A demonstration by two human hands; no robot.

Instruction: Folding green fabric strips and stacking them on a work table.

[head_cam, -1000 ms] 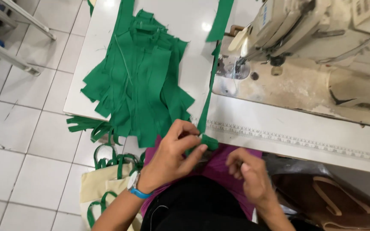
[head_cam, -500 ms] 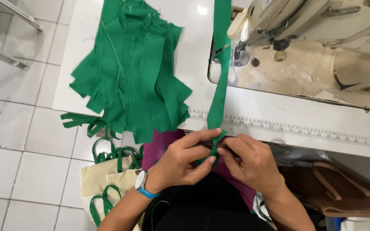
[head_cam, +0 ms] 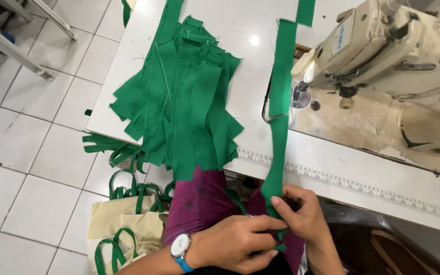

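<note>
Green strap [head_cam: 279,127] now runs taut from the far table down to the lap; both hands have met on its near end. Left hand [head_cam: 235,242] and right hand [head_cam: 301,216] pinch it, fingers clenched, working the end beside the sewing machine [head_cam: 383,61].

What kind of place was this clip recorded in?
Most likely a small sewing workshop. An industrial sewing machine sits in a white table, a pile of green fabric strips lies beside it, and cream bags with green handles sit on the tiled floor.
</note>
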